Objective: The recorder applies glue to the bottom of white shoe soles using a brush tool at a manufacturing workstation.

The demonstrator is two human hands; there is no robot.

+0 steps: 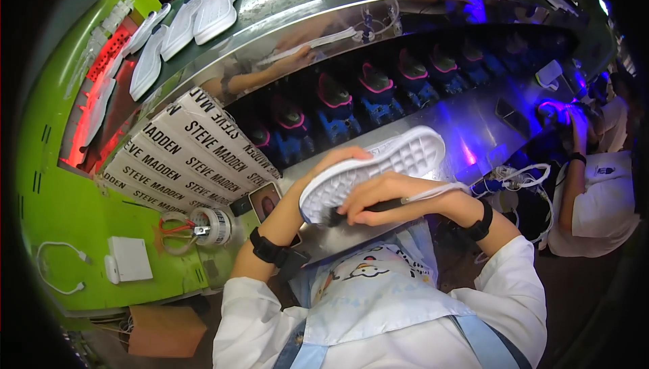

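Note:
A white shoe sole (412,154) is held up in front of me, its waffle-patterned inner side facing up. My left hand (341,158) grips its far edge, fingers wrapped around the rim. In my right hand (387,197) is a brush (331,217) with dark bristles, which touch the sole's inside near its left end. A pale cord or tube (436,192) runs from the brush handle across my right wrist. My fingers partly hide the handle.
Dark shoe uppers (334,95) with pink edges line a rack beyond the metal worktop. White soles (218,11) lie on the shelf above. At left stand a printed box (189,156), tape rolls (211,226), a phone (266,201) and a white adapter (128,259). A co-worker (595,173) sits at right.

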